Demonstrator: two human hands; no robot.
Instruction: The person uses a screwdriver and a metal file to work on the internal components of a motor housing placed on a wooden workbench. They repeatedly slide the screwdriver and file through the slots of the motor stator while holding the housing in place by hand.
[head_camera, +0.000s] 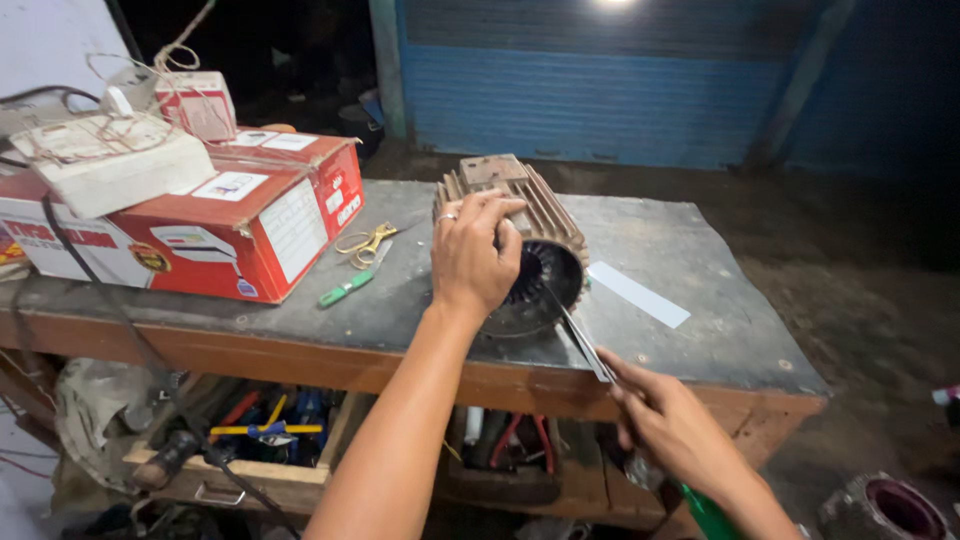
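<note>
At the bench's front edge, left hand (470, 255) grips a stator (520, 250); right hand (665, 425) pinches a strip (585, 345) into its bore, needing careful alignment.

The scene is dim, a night view. One hard lamp (612, 3) glares at twelve o'clock, washing the blue shutter (570, 90) below it. The bench top (700, 260) at centre is evenly lit; shadows pool beneath it. Corners at one and three o'clock fall near black. Edges bow slightly; the right hand (672, 425) is softly blurred.
</note>
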